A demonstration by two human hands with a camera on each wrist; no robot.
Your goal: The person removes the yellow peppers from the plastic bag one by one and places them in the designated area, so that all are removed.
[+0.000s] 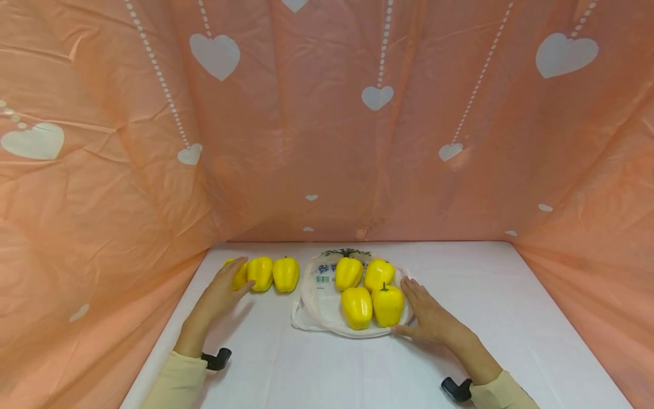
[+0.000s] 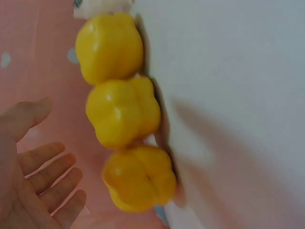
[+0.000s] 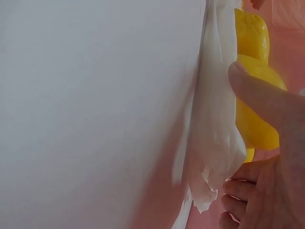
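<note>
Three yellow bell peppers [image 1: 286, 275] stand in a row at the left of the table. My left hand [image 1: 225, 288] is over the leftmost one, partly hiding it. In the left wrist view that hand [image 2: 38, 176] has its fingers spread and holds nothing, beside the row of peppers [image 2: 123, 113]. Several more yellow bell peppers [image 1: 356, 308] sit on a white printed plastic bag [image 1: 323, 309]. My right hand [image 1: 429, 315] is spread at the bag's right edge. In the right wrist view its thumb [image 3: 255, 90] overlaps the bag [image 3: 217, 109]; contact there is hard to tell.
A white cloth [image 1: 317, 369] covers the table. Pink curtain [image 1: 327, 142] with white hearts hangs behind and at both sides. A black wrist mount [image 1: 217, 359] sits on the left wrist and another [image 1: 456, 390] on the right.
</note>
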